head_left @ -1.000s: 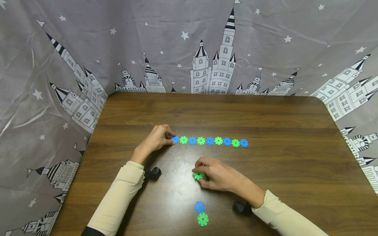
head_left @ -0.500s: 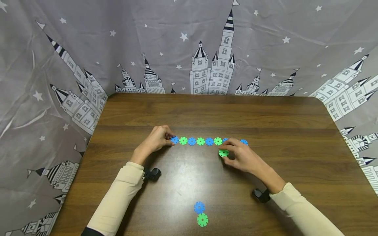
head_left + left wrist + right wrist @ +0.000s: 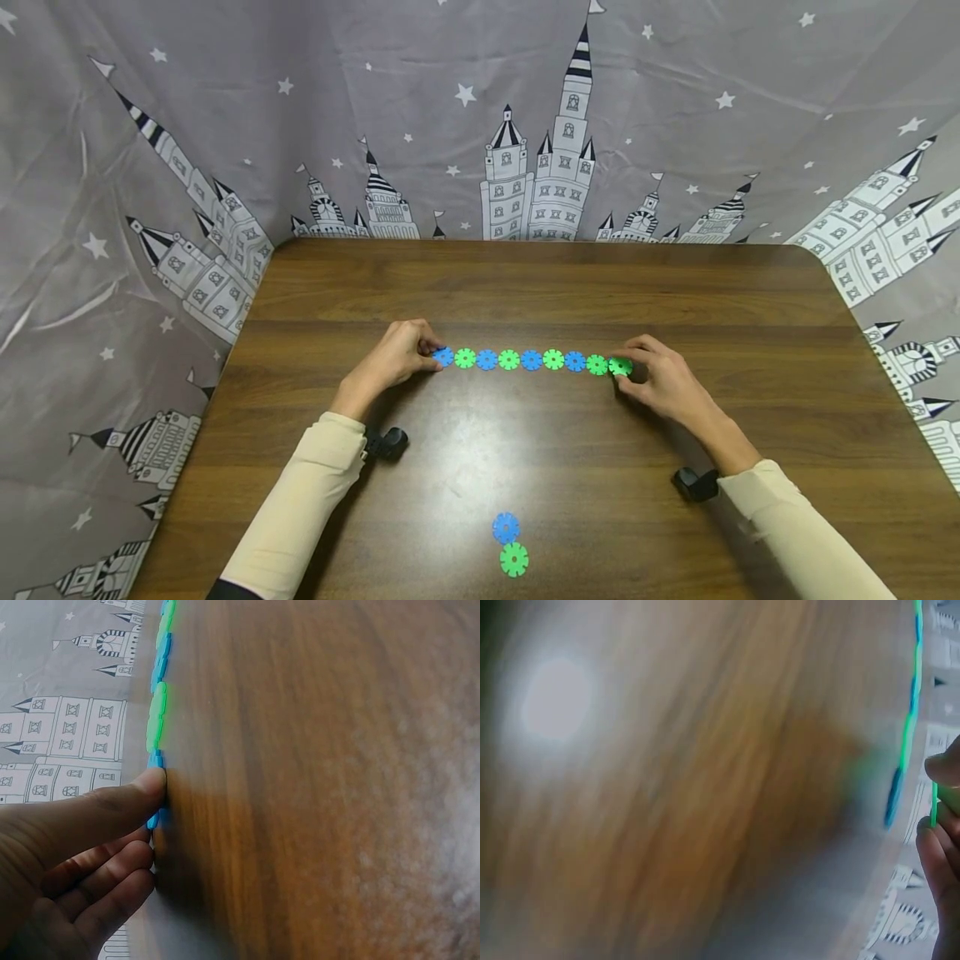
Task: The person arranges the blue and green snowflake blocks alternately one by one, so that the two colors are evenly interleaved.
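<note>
A straight chain of flat notched discs, blue and green by turns, lies across the table. My left hand (image 3: 401, 354) pinches the blue disc (image 3: 444, 357) at the chain's left end; in the left wrist view the thumb lies over that blue disc (image 3: 155, 759). At the other end, my right hand (image 3: 663, 379) holds a loose green disc (image 3: 621, 366) between thumb and fingers. It overlaps the chain's last blue disc in the head view. The right wrist view shows this green disc (image 3: 934, 802) edge-on, a little apart from the blue end disc (image 3: 893, 796).
Near the front of the wooden table (image 3: 360, 283), a blue disc (image 3: 506, 527) and a green disc (image 3: 514, 560) lie against each other. A grey curtain (image 3: 420, 75) with castle prints hangs behind the table and along its sides.
My right hand has carried the green disc from the middle of the table up and right to the chain's right end. The left hand has stayed on the left end disc.
</note>
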